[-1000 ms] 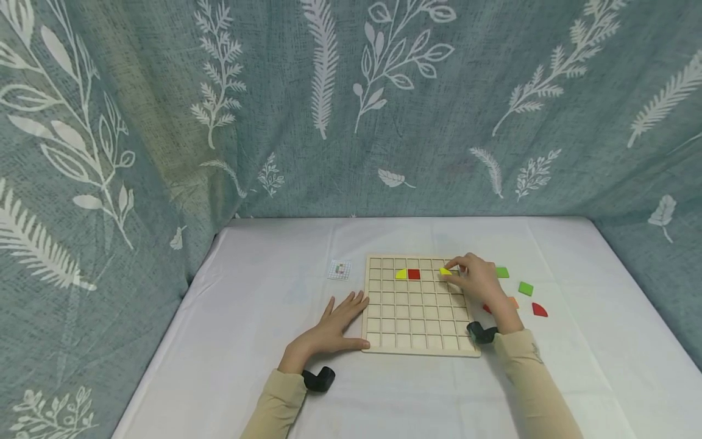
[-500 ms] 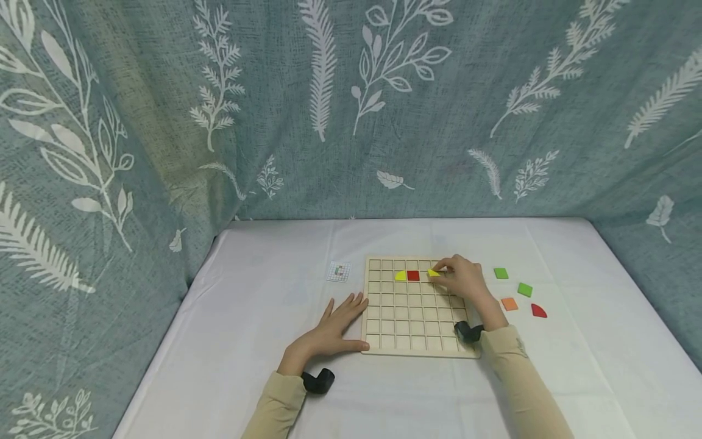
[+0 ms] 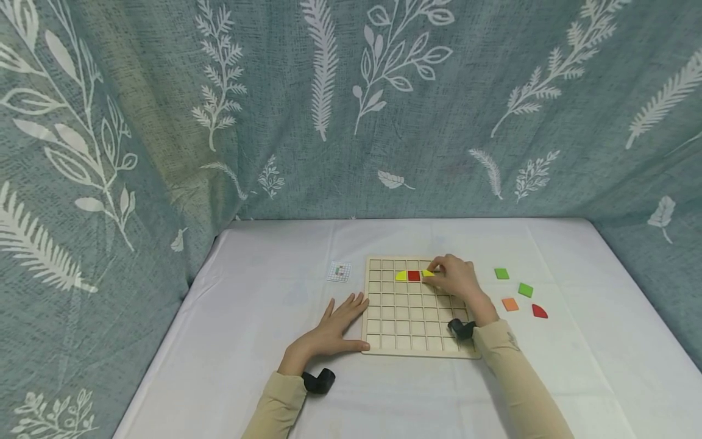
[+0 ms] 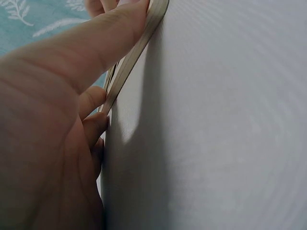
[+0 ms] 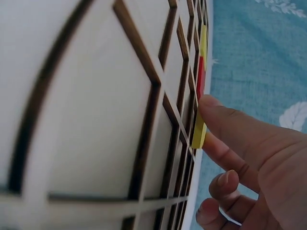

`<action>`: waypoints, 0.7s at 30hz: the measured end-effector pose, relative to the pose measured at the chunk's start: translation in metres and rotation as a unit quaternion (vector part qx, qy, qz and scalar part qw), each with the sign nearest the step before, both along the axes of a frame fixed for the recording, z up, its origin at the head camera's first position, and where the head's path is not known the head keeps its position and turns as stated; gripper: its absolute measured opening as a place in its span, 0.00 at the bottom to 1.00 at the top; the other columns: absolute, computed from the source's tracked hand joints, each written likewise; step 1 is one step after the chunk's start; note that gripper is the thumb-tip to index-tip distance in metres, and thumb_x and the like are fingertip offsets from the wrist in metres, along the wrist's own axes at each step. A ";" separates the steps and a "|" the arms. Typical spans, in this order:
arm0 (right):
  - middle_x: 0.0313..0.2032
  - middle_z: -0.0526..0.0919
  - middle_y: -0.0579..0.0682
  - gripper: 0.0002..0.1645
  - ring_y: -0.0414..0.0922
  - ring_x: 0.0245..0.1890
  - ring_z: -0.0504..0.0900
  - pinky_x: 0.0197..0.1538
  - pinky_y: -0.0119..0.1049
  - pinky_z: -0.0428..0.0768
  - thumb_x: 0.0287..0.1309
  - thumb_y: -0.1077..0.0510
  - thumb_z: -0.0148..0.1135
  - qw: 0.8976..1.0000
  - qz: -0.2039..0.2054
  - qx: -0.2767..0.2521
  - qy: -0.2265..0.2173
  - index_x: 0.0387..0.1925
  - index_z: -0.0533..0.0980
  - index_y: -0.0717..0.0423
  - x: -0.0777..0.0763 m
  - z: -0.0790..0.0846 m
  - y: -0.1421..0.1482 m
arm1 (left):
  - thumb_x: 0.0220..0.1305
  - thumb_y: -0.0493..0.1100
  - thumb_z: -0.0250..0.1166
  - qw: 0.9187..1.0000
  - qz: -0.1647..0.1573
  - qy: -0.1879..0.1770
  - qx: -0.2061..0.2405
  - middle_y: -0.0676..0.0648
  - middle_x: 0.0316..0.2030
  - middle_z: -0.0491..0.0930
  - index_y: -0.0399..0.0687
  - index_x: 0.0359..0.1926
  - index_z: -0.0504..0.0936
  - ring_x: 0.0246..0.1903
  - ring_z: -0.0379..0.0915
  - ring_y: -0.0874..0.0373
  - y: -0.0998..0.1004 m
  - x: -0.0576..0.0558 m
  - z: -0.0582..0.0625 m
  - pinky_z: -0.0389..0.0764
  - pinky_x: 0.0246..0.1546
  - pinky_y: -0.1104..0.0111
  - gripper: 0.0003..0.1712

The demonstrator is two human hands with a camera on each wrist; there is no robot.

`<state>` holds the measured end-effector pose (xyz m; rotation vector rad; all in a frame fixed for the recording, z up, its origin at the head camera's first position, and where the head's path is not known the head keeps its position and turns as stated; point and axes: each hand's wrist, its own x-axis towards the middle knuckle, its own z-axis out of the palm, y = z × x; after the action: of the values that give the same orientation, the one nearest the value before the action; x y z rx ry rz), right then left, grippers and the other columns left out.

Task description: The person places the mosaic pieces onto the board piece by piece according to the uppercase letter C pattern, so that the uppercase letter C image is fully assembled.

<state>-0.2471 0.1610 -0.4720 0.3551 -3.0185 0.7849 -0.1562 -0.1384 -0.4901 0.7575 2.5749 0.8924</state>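
Note:
A square wooden grid board (image 3: 410,314) lies on the white table. My left hand (image 3: 331,329) rests with fingers spread at the board's left edge; in the left wrist view the thumb (image 4: 96,45) touches the rim. Between thumb and forefinger my right hand (image 3: 460,283) pinches a yellow tile (image 5: 198,132) with a curved side. That tile is at the cell just right of a red square tile (image 3: 414,276); the fingertips partly cover it. Left of the red square sits another yellow tile (image 3: 401,275), rounded at its outer side.
Right of the board lie a green square (image 3: 501,274), a second green square (image 3: 525,289), an orange square (image 3: 510,304) and a red quarter-circle tile (image 3: 540,311). A small card (image 3: 339,271) printed with a grid pattern lies left of the board. A patterned curtain (image 3: 351,122) hangs behind the table.
My right hand has moved left across the board with the yellow tile, bringing it up beside the red square. The left hand has stayed in place.

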 end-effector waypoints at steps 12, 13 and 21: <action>0.21 0.69 0.47 0.15 0.44 0.21 0.64 0.34 0.42 0.59 0.48 0.45 0.69 1.000 -0.006 0.021 -0.001 0.34 0.81 0.50 0.002 -0.002 -0.004 | 0.54 0.60 0.65 1.000 0.001 0.002 0.001 0.47 0.72 0.44 0.49 0.72 0.51 0.72 0.32 0.52 0.000 0.000 0.002 0.26 0.69 0.50 0.51; 0.22 0.69 0.47 0.15 0.44 0.21 0.64 0.34 0.41 0.58 0.49 0.46 0.68 1.000 -0.004 0.019 -0.004 0.34 0.81 0.50 0.002 -0.002 -0.003 | 0.54 0.60 0.65 1.000 0.000 0.002 0.000 0.47 0.72 0.44 0.49 0.72 0.51 0.72 0.32 0.52 0.000 0.000 0.002 0.26 0.69 0.50 0.51; 0.23 0.70 0.48 0.11 0.44 0.23 0.64 0.35 0.42 0.59 0.52 0.49 0.67 1.000 0.010 0.007 -0.014 0.35 0.81 0.50 0.001 -0.001 0.006 | 0.54 0.60 0.65 1.000 0.000 -0.001 0.003 0.47 0.72 0.44 0.49 0.72 0.51 0.72 0.32 0.51 0.000 0.000 0.002 0.25 0.69 0.50 0.51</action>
<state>-0.2461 0.1673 -0.4726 0.3783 -3.0525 0.7758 -0.1562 -0.1387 -0.4885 0.7587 2.5708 0.9013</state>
